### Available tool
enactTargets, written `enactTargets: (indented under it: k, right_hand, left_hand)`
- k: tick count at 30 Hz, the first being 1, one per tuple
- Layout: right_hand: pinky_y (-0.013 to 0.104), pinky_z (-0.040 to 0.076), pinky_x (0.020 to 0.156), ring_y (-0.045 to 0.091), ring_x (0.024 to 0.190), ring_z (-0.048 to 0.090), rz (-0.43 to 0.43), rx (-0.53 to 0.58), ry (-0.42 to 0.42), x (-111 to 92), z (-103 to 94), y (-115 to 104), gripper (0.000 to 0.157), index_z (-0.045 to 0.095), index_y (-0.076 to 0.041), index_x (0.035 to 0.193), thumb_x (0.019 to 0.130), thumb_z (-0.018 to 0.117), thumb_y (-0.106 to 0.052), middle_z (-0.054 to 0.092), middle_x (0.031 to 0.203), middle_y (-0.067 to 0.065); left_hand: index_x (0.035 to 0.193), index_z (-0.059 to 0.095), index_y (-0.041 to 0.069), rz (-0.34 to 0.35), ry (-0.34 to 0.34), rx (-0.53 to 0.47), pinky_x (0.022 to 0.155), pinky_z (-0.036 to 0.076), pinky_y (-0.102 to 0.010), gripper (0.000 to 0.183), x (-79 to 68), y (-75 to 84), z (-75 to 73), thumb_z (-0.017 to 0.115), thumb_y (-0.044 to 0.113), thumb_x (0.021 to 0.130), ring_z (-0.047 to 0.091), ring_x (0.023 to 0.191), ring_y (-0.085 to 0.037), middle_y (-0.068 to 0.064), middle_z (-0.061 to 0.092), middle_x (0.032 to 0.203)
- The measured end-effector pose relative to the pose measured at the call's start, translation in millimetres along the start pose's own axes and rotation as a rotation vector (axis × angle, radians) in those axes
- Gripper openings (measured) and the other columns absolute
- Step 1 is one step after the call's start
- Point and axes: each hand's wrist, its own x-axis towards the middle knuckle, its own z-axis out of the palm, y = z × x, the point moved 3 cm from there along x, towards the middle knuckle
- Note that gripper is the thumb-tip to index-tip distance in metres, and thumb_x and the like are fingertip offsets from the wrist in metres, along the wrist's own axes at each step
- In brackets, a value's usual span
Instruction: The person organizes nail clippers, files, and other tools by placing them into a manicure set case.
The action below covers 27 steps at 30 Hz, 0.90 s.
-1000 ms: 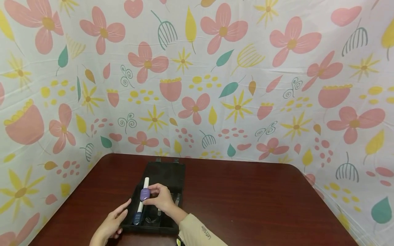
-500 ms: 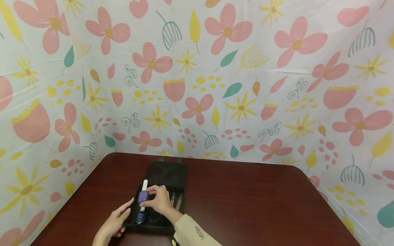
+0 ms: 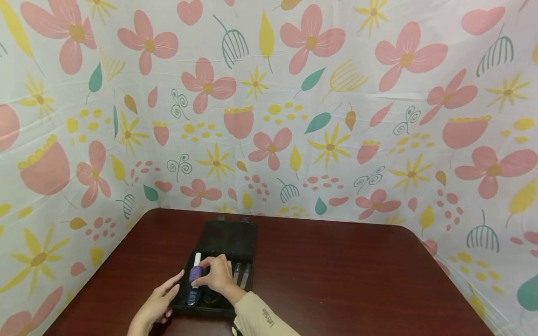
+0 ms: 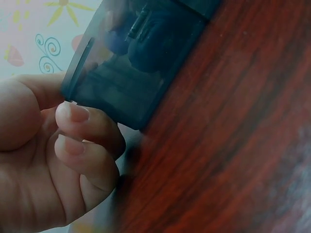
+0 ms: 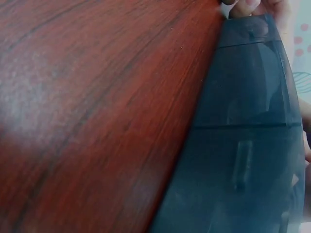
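Observation:
A black, see-through storage box (image 3: 201, 311) lies with its lid (image 3: 227, 237) folded back on the table. My right hand (image 3: 219, 275) pinches a purple nail polish bottle (image 3: 195, 274) with a white cap, low in the box's left compartment. Just nearer to me in that compartment is a dark blue nail polish bottle (image 3: 193, 297), its cap end overlapped by the purple one. At the box's left side my left hand (image 3: 154, 301) grips the wall; the left wrist view shows curled fingers (image 4: 80, 115) at the box corner (image 4: 131, 109).
Two metal nail clippers (image 3: 241, 275) lie in the box's right compartment. Behind my right hand the middle compartment is mostly hidden. A dark red-brown wooden table (image 3: 336, 280) extends to the right, and a flower-print cloth (image 3: 269, 116) hangs around its back and sides.
My right hand has lowered the purple nail polish bottle further into the left compartment and shifted slightly toward me. The nail clippers have come into view. My left hand stays at the box.

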Motion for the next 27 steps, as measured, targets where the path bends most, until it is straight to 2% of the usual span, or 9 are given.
enactTargets:
  k: [5, 10, 15, 19, 22, 27]
  right_hand:
    - [0.023, 0.031, 0.065, 0.007, 0.074, 0.043, -0.036, -0.082, 0.036, 1, 1.4, 2, 0.019, 0.072, -0.017, 0.072, 0.061, 0.082, -0.029, 0.058, 0.067, -0.013]
    - [0.021, 0.031, 0.065, 0.006, 0.076, 0.043, -0.107, -0.116, 0.021, 0, -0.4, 4, 0.014, 0.075, -0.019, 0.073, 0.065, 0.079, -0.03, 0.062, 0.07, -0.014]
    - [0.023, 0.037, 0.071, 0.008, 0.077, 0.045, -0.2, -0.007, 0.044, -1, -5.0, 6, 0.019, 0.074, -0.01, 0.08, 0.067, 0.079, -0.023, 0.067, 0.086, -0.004]
    - [0.019, 0.038, 0.071, 0.008, 0.077, 0.047, -0.262, 0.06, 0.076, -2, -7.9, 9, 0.023, 0.073, -0.005, 0.083, 0.066, 0.08, -0.019, 0.067, 0.089, 0.001]
    - [0.016, 0.037, 0.071, 0.008, 0.078, 0.047, -0.28, 0.087, 0.082, -2, -9.2, 10, 0.026, 0.072, -0.003, 0.086, 0.065, 0.08, -0.017, 0.067, 0.089, 0.002]
    - [0.019, 0.037, 0.074, 0.009, 0.083, 0.048, -0.271, 0.144, 0.071, -2, -12.6, 10, 0.028, 0.071, -0.002, 0.09, 0.066, 0.079, -0.016, 0.067, 0.091, 0.003]
  left_hand:
    - [0.14, 0.032, 0.015, 0.013, -0.011, 0.0, 0.039, 0.036, -0.025, 0.045, -2.1, 1.8, 2.1, 0.042, 0.02, 0.096, 0.037, 0.042, -0.012, -0.027, 0.045, 0.114]
    - [0.14, 0.033, 0.014, 0.031, -0.019, -0.008, 0.038, 0.035, -0.025, 0.045, -3.5, 4.1, 4.6, 0.042, 0.019, 0.096, 0.037, 0.043, -0.012, -0.03, 0.04, 0.119]
    - [0.14, 0.033, 0.014, 0.028, -0.016, -0.006, 0.038, 0.035, -0.025, 0.045, -2.7, 5.3, 5.0, 0.042, 0.019, 0.096, 0.037, 0.042, -0.012, -0.029, 0.042, 0.118]
    - [0.14, 0.034, 0.014, 0.023, -0.008, -0.002, 0.038, 0.035, -0.025, 0.045, -2.2, 4.8, 4.6, 0.042, 0.019, 0.096, 0.037, 0.042, -0.012, -0.029, 0.041, 0.119]
    - [0.14, 0.034, 0.014, 0.021, -0.005, 0.003, 0.038, 0.035, -0.025, 0.045, -2.2, 4.4, 4.2, 0.041, 0.018, 0.096, 0.037, 0.042, -0.012, -0.029, 0.041, 0.119]
    - [0.139, 0.035, 0.014, 0.024, 0.005, 0.012, 0.038, 0.035, -0.025, 0.044, -1.7, 2.7, 2.7, 0.042, 0.017, 0.096, 0.037, 0.042, -0.012, -0.027, 0.045, 0.114]
